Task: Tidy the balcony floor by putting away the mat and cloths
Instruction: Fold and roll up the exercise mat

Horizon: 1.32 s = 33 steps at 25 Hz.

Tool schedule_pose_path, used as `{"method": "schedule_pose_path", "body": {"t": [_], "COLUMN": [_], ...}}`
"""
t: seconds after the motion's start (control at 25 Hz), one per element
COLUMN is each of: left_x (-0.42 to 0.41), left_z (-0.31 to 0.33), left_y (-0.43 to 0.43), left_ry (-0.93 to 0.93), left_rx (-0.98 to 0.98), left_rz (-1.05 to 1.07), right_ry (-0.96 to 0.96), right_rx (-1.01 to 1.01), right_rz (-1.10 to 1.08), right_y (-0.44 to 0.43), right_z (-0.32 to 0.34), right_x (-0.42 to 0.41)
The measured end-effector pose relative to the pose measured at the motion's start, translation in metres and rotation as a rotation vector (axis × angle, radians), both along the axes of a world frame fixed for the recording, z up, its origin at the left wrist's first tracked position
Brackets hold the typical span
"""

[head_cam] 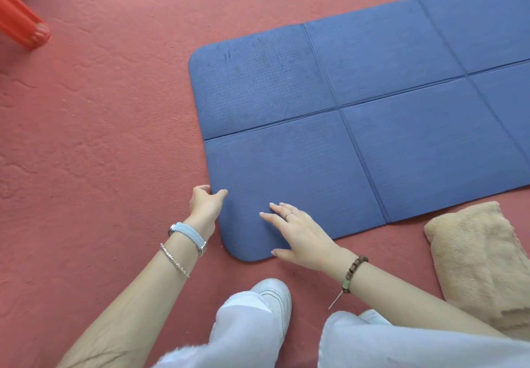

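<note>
So the blue mat [358, 126] is lying flat and unfolded on the reddish floor [100, 138], with fold creases splitting it into panels, and it runs off the right edge of the shot. The left hand [205, 202] is at the mat's near-left edge, fingers curled around that edge and thumb on top, so it looks like it's pinching the mat there. The right hand [298, 233] is open, fingers spread, palm down on the near corner panel, not gripping anything. A folded tan cloth [476, 258] sits on the floor just beside the mat's near edge, over on the right. One white shoe [275, 296] is planted close to the mat's rounded corner. An orange plastic leg [23, 20] shows top left, well away from everything.
</note>
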<state>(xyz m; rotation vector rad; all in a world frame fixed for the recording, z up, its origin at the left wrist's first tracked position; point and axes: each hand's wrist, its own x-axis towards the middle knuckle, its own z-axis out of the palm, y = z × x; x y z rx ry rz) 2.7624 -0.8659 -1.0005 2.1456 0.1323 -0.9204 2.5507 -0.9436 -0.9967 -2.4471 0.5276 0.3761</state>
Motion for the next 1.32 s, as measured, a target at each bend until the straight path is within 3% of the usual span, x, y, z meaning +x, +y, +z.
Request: {"method": "schedule_pose_path", "body": {"t": [0.2,0.44,0.8,1.0,1.32], "left_x": [0.002,-0.021,-0.006,0.017,0.045], "left_z": [0.023,0.068,0.099,0.126,0.190], "left_y": [-0.005,-0.024,-0.025,-0.020,-0.041], "left_ry": [0.019,0.059,0.031,-0.071,-0.163], "left_rx": [-0.233,-0.530,-0.586,-0.612,-0.681], "left_rz": [-0.011,-0.010,0.199,0.261,0.051], "right_ry": [-0.031,-0.147,-0.148,-0.230,-0.311], "right_rx": [0.059,0.276,0.148,0.210,0.378], "right_rz": [-0.067,-0.295,-0.135,-0.069,-0.087], "right_y": [0.001,-0.004,-0.004,-0.003,-0.017], "right_z": [0.010,0.055,0.095,0.100,0.141], "right_x": [0.003,0.020,0.033,0.061,0.078]}}
